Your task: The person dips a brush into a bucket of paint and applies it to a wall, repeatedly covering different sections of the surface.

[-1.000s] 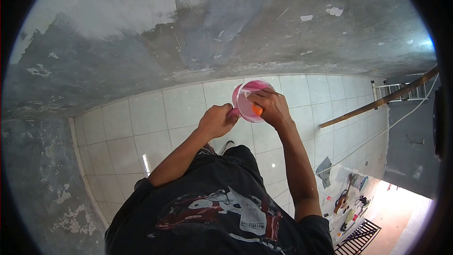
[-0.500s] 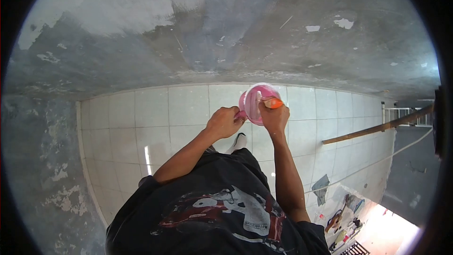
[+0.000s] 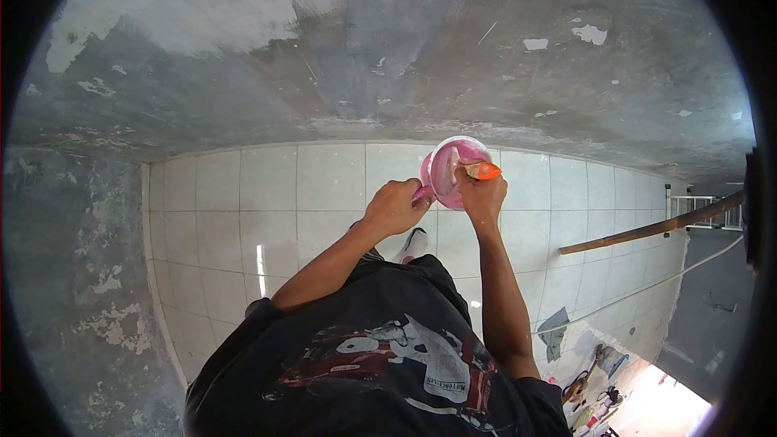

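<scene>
A pink dipper (image 3: 442,174) with whitish smears inside and along its rim is in front of my body, above the tiled floor. My left hand (image 3: 395,209) is closed around its short handle, at the dipper's left side. In my right hand (image 3: 483,197) is a paintbrush (image 3: 489,171) with an orange handle end, gripped at the dipper's right side. The brush's bristles point toward the inside of the dipper; my fingers partly hide them.
Ahead rises a grey wall (image 3: 566,89) with peeled, patchy paint, meeting another wall (image 3: 89,275) at left. A wooden pole (image 3: 639,228) and a ladder (image 3: 704,212) are at right. A grey cloth (image 3: 553,333) and assorted items lie on the floor at lower right.
The dipper, both hands and the brush appear slightly farther right and higher in view. The whole scene has shifted a little with my head. Both grips stay the same.
</scene>
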{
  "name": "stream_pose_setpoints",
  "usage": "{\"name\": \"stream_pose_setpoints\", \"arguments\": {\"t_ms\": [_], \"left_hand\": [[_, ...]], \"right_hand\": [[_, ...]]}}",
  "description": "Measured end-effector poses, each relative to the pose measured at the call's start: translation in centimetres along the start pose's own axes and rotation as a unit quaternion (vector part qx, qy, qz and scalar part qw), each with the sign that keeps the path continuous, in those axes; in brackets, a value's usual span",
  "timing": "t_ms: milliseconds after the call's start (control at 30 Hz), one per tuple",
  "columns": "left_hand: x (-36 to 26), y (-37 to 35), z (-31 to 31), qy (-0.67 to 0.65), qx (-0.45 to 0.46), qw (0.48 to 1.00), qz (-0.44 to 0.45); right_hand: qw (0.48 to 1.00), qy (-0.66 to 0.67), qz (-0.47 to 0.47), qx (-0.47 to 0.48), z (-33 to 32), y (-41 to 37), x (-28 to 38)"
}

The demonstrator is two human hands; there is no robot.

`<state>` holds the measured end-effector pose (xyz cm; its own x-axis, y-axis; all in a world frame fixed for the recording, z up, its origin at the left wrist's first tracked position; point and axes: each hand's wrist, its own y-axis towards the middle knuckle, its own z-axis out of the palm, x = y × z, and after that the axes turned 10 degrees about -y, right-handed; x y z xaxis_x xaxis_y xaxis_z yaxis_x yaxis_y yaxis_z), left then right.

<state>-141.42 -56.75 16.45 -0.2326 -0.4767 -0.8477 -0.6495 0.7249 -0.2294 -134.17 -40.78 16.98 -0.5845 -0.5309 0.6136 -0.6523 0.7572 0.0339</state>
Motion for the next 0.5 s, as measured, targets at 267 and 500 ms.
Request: {"name": "stream_pose_setpoints", "arguments": {"t_ms": [267,500], "left_hand": [[-0.3,-0.5,-1.3,-0.003,0.008,1.000,-0.006],[0.0,-0.3,-1.9,0.020,0.023,0.999,0.034]], "right_hand": [[0.989,-0.072,-0.131,-0.002,-2.9,-0.2,0.2],[0.957,-0.110,-0.269,-0.018,-2.5,-0.6,0.4]]}}
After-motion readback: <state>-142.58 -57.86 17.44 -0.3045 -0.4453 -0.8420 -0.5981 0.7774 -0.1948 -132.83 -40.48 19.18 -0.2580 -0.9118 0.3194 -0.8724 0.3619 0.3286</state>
